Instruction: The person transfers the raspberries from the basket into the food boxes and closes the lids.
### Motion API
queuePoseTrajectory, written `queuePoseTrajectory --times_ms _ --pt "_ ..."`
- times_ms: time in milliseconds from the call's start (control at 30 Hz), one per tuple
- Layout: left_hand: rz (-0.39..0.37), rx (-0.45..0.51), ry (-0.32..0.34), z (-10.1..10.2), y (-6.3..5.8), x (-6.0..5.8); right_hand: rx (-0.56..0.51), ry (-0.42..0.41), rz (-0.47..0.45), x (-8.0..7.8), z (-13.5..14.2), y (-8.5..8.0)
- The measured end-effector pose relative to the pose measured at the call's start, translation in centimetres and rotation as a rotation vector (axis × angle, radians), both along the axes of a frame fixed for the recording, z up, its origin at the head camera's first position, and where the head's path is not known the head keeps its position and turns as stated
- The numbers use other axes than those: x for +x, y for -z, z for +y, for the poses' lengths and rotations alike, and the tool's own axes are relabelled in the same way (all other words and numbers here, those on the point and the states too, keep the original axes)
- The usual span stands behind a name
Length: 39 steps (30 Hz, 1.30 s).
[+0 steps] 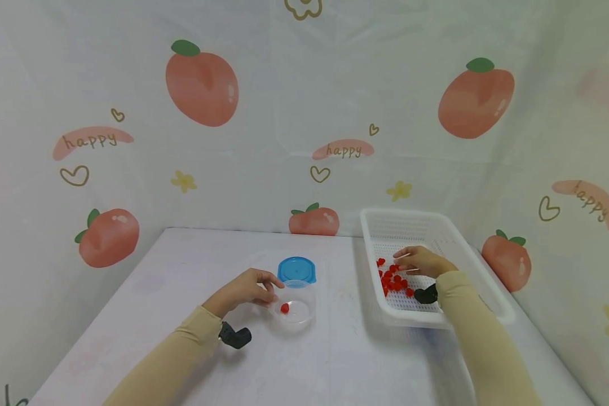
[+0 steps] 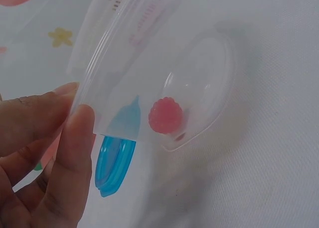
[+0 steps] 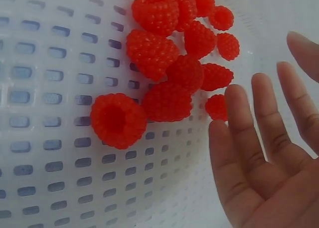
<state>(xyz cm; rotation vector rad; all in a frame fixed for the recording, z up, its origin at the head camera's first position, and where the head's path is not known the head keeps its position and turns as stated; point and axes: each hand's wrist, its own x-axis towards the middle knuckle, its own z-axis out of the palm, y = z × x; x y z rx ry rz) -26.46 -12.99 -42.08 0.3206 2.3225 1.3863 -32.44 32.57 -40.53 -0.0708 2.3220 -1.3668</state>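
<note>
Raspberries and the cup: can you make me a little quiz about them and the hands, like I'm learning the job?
1. True or false: the left hand pinches the clear cup.
2. How many raspberries are in the clear cup?
3. Where is the right hand?
a) at the white basket
b) on the blue lid
c) inside the clear cup

Key: 1. True. 2. One. 3. a.

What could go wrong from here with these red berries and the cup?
The clear cup might tip, since the left hand pinches just one side, and its single red berry could roll out. In the white basket, other berries lie close together, so the right hand may disturb several at once.
</note>
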Motion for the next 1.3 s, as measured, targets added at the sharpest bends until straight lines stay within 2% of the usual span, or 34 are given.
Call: queuePoseTrajectory --times_ms 167,500,900,1300 --pt "-0.006 -0.003 -0.006 -0.1 0.2 -0.2 0.031 -0.006 -0.052 0.0 -0.1 0.4" --pt "-0.006 -0.001 -0.006 -0.1 0.1 -0.2 0.144 -0.024 -0.093 0.1 0.0 0.6" --pt "0.0 -0.014 -0.016 -0.1 0.2 -0.1 0.25 -0.098 -0.072 0.4 -0.7 0.4" --pt "-0.008 -0.014 -0.02 -0.1 0.5 -0.3 0.297 -0.098 -0.07 0.5 -1.1 0.3"
